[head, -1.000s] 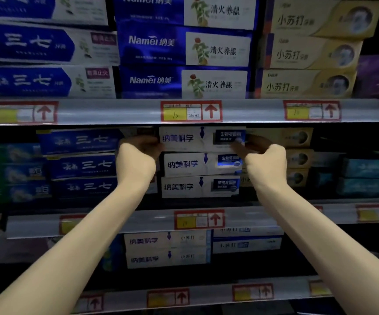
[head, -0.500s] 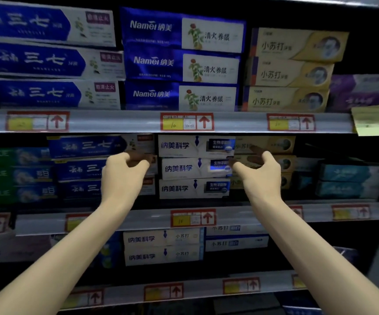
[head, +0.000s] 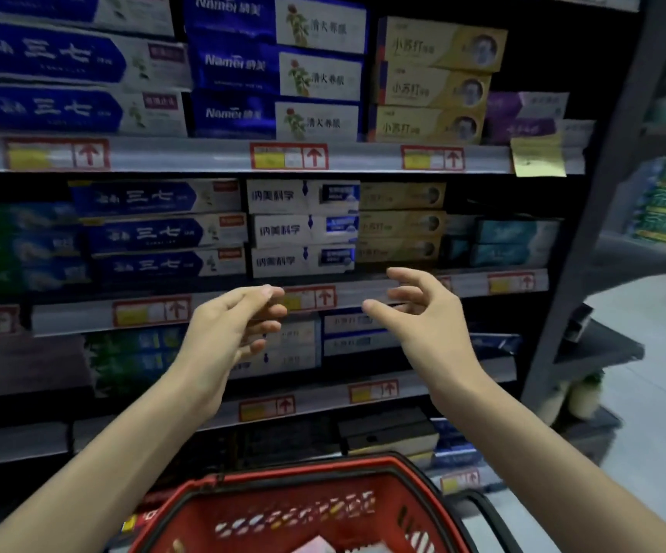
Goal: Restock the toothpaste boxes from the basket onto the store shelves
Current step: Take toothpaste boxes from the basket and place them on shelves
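Head view showed a tall store shelving unit (head: 203, 155) that filled most of the picture, with several levels and grey front rails carrying red and yellow price tags (head: 288, 156). Below, at the lower edge, stood a red plastic basket (head: 251, 506) with a black handle; something pale lay in its bottom, but it was cut by the edge and I could not tell what it was. On the top level lay stacks of blue toothpaste boxes (head: 75, 109) at the left, dark blue ones in the middle and yellow boxes (head: 431, 87) at the right. On the level under it, a stack of three white toothpaste boxes (head: 303, 229) lay flat, one upon another, between blue boxes at its left and yellow boxes at its right. A yellow paper note (head: 539, 155) hung on the upper rail near the right end. The left hand (head: 223, 337) was raised in front of the rail just under the white stack, its fingers relaxed and a little bent, pointing to the right, and it held nothing. The right hand (head: 427, 317) was raised beside it, apart from it, with spread and loosely bent fingers turned toward the left hand, also empty. Neither hand touched any box or the rail.
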Motion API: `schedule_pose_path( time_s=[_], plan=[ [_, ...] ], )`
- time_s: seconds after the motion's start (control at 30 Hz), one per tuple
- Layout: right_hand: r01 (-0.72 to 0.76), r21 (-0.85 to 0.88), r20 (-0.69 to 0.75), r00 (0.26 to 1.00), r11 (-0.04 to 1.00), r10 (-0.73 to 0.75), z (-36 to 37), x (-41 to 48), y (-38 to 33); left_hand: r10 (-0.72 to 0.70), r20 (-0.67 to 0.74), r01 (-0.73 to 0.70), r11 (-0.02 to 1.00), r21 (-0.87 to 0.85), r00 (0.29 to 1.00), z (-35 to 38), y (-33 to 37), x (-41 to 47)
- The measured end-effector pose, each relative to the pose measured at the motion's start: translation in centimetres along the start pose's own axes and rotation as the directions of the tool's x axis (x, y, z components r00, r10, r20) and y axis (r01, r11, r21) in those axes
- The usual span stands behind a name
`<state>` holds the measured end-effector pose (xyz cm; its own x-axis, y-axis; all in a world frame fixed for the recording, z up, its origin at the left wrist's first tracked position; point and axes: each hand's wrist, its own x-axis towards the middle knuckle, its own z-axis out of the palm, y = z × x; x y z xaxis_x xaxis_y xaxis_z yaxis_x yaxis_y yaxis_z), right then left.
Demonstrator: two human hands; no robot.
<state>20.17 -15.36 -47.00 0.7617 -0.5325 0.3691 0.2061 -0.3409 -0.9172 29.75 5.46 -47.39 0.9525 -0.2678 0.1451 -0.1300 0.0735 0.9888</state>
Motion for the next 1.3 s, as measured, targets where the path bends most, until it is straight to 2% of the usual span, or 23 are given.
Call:
schedule_pose_path(
  time_s=[0.17,0.47,0.87,1.03,1.13,1.3],
  plan=[
    [-0.020,-0.009,0.039,0.999,1.000,0.020,-0.6,-3.9,0.5,-0.022,0.074,0.020,1.000,0.024,0.997,0.6,-1.8,-2.6],
    [-0.045,-0.071,0.085,0.995,0.996,0.051,-1.4,-6.1,1.9,-0.075,0.078,0.073,0.997,0.033,0.994,0.8,-4.0,-4.2],
    [-0.198,-0.255,0.160,0.957,0.947,0.243,-0.3,-8.5,12.1,-0.283,0.071,0.273,0.953,0.128,0.956,-0.4,-13.1,-4.8],
    [-0.218,-0.446,0.227,0.910,0.868,0.346,0.6,-9.7,17.8,-0.415,0.084,0.376,0.880,0.289,0.906,-0.9,-17.4,-5.6],
    [-0.140,-0.602,0.325,0.856,0.786,0.402,1.5,-10.9,20.5,-0.483,0.108,0.414,0.829,0.376,0.869,-0.9,-19.5,-6.3],
    [0.020,-0.740,0.464,0.739,0.672,0.488,1.7,-12.7,23.9,-0.584,0.111,0.486,0.754,0.442,0.804,-1.1,-22.7,-7.4]
  ],
)
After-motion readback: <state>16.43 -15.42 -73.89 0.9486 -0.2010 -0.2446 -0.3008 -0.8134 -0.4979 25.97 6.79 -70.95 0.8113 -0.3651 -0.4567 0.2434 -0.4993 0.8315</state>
